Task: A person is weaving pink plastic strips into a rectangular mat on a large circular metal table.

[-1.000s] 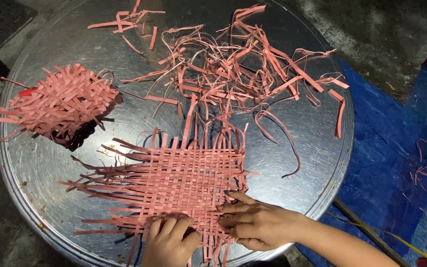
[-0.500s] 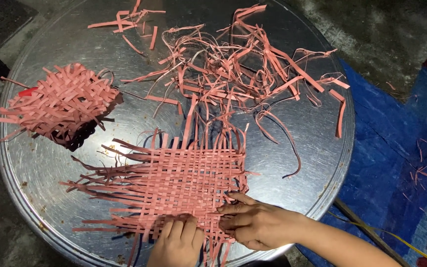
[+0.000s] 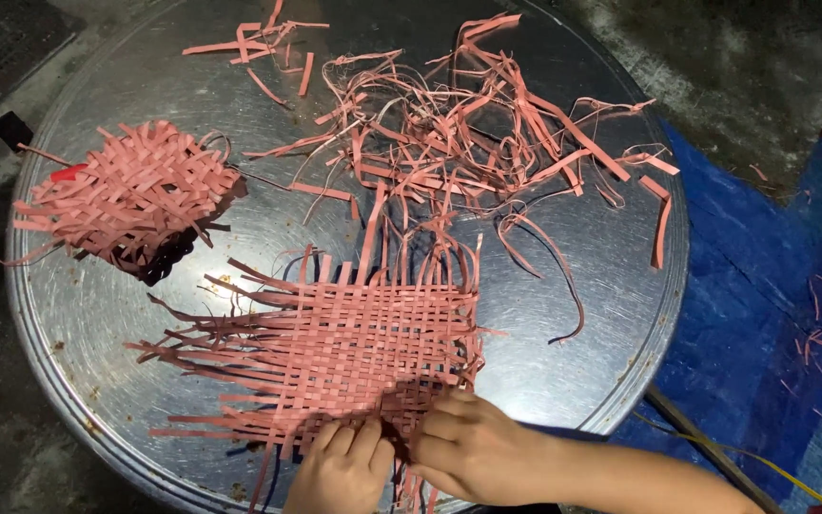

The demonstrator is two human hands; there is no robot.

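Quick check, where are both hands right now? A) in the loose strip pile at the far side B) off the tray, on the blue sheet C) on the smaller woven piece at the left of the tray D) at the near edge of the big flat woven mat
D: the left hand and right hand both rest on the near edge of the pink woven mat, side by side.

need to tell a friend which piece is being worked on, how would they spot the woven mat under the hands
On the round metal tray, look at the near edge where the left hand and right hand press down. The flat pink woven mat lies there, square and spread open, unlike the smaller crumpled weave far left.
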